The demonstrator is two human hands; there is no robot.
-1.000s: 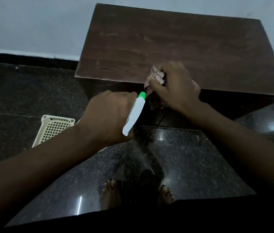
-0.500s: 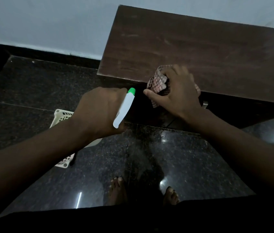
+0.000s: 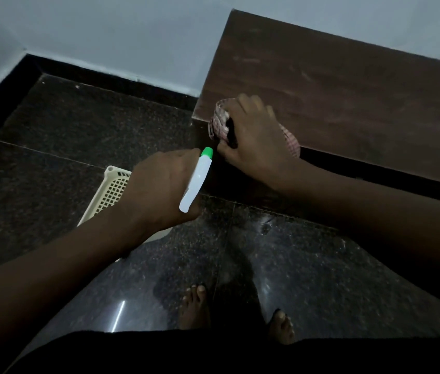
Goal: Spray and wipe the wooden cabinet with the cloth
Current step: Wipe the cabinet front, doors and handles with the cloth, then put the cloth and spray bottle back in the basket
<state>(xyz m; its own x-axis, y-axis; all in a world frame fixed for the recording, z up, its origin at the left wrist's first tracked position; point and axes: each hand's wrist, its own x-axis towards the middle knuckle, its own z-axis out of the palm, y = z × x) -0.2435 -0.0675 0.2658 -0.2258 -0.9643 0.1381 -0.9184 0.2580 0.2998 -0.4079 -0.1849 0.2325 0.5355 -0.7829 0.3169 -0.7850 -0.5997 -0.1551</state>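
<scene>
My right hand (image 3: 254,136) grips the checked cloth (image 3: 217,125), bunched over the front-left corner of the wooden cabinet (image 3: 348,103), knuckles up. My left hand (image 3: 159,190) curls round the white spray bottle (image 3: 197,182), its green nozzle just beside the cloth (trigger hidden). To wipe well, I'd flatten the cloth and drag it along the edge with steady pressure. A cream basket (image 3: 113,190) sits on the floor under my left wrist.

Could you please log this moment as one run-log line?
left hand: holds spray bottle | right hand: grips cloth on cabinet front edge
</scene>
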